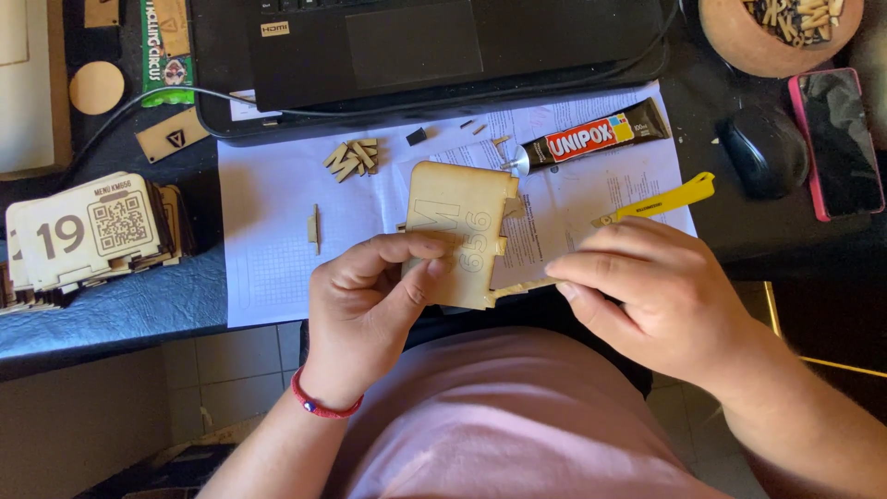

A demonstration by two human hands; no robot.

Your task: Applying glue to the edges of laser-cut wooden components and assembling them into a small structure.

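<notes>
Workpiece: a thin laser-cut wooden panel (459,231), pale plywood, with engraved characters on its face and notched tabs along its right edge.
Location of workpiece: held in the air above the front edge of the desk, over the white paper sheets (277,231), between the two hands.
Left hand (370,296): closed on the panel; thumb and forefinger pinch its lower left edge, thumb on the engraved face.
Right hand (647,286): curled against the panel's lower right corner; fingertips touch or sit just beside the notched edge. Whether it grips cannot be told.
Handling estimate: light, stiff and flat, and dry enough not to slip. The tabs look thin and likely to snap under a twist.
Recommended hold: by the plain long edges or flat faces, away from the tabs.
Adjacent items: glue tube (591,137) with its nozzle near the panel's top right corner; yellow-handled tool (661,199) just beyond the right hand; heap of small wooden pieces (353,157) and one single strip (315,228) on the paper.
Further items: stack of finished wooden plates (88,236) at far left; laptop (434,46) behind; mouse (765,150) and phone (836,139) at right.
</notes>
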